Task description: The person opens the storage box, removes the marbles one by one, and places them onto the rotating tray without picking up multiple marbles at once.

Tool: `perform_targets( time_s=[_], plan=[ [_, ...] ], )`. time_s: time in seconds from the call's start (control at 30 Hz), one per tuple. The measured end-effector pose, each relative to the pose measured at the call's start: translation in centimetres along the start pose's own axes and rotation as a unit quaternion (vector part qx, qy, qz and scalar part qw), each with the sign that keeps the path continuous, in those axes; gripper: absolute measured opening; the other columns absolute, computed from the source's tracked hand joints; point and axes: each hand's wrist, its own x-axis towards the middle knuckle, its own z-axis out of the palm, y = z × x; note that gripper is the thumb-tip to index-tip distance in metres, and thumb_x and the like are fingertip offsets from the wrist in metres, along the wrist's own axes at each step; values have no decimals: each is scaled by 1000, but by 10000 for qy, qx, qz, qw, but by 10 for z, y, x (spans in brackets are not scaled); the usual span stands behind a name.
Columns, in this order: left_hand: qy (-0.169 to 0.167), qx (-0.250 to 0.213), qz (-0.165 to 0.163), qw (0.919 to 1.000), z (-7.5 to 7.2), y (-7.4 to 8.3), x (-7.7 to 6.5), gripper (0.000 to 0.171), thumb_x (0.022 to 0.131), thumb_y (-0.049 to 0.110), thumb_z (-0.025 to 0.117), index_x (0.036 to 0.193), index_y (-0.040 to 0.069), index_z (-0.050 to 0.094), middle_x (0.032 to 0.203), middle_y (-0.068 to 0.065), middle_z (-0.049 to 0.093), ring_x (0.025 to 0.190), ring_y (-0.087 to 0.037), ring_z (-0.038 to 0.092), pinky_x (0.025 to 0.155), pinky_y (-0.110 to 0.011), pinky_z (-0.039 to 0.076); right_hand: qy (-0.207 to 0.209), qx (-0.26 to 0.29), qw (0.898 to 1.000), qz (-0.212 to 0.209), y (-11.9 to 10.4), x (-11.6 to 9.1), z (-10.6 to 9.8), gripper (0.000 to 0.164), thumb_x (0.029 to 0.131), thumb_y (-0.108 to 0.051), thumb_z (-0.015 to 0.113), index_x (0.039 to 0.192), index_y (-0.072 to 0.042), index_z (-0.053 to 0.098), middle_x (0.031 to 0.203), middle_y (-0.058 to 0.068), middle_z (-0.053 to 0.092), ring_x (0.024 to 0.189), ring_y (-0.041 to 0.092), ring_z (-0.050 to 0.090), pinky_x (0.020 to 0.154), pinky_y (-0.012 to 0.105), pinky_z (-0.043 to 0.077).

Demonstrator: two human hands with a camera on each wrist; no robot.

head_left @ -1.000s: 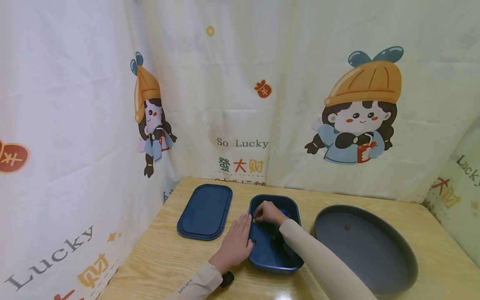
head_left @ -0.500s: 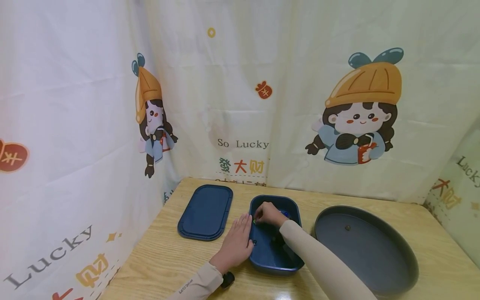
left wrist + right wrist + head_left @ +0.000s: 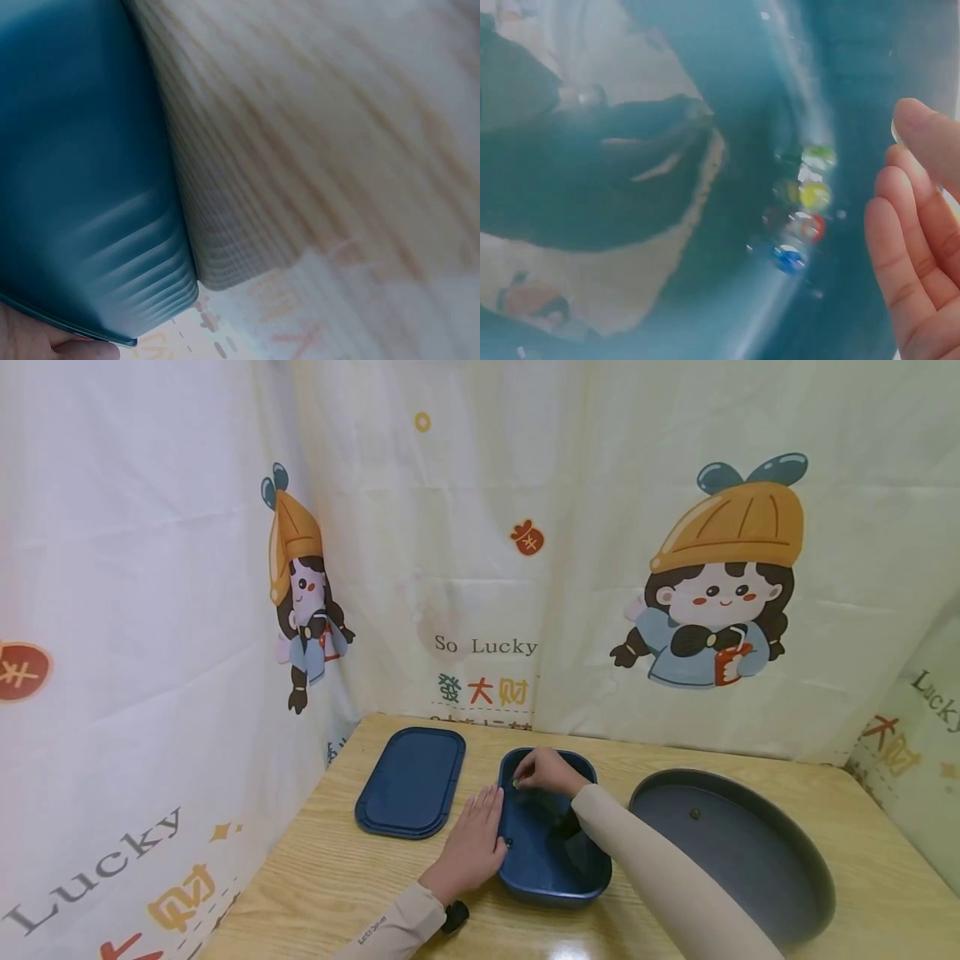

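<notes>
A deep blue plastic box [image 3: 551, 864] stands on the wooden table. My left hand [image 3: 471, 842] lies along its left side, fingers straight against the rim; its fingertips [image 3: 82, 349] show at that rim in the left wrist view. Inside the box's far left part, my right hand [image 3: 547, 770] pinches a small pale-green glass marble [image 3: 515, 783] between thumb and fingers. In the right wrist view, several glass marbles line up by the wall, among them a green marble [image 3: 820, 157], a yellow marble [image 3: 815, 196] and a blue marble [image 3: 788, 259]. Glossy reflections cover the box's bottom.
A flat blue lid [image 3: 412, 781] lies to the left of the box. On the right stands a big dark grey round pan [image 3: 750, 868] with one small brownish ball [image 3: 694, 813] in it. A small black object [image 3: 454, 917] shows by my left wrist. Printed curtains [image 3: 585, 610] surround the table.
My right hand has risen slightly and shifted a little toward the box's far side, with the marble at its fingertips. The left hand has stayed at the rim.
</notes>
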Motion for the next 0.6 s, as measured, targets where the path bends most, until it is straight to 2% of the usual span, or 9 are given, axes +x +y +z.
perform_targets(
  time_s=[0.13, 0.6],
  plan=[
    [2, -26, -13, 10000, 0, 0, 0, 64, 95, 25, 42, 150, 1, 19, 157, -12, 19, 146, -28, 18, 118, -45, 18, 88, -106, 9999, 43, -4, -3, -11, 7, 78, -9, 74, 84, -5, 76, 80, 5, 73, 69, 7, 64, 64, 22, 55],
    [65, -35, -7, 10000, 1, 0, 1, 64, 95, 25, 43, 150, 2, 19, 157, -12, 20, 146, -27, 17, 118, -45, 18, 169, 115, 9997, -112, -12, -19, -50, 16, 81, -10, 71, 92, 1, 74, 87, 11, 73, 74, 12, 67, 69, 26, 56]
  ],
)
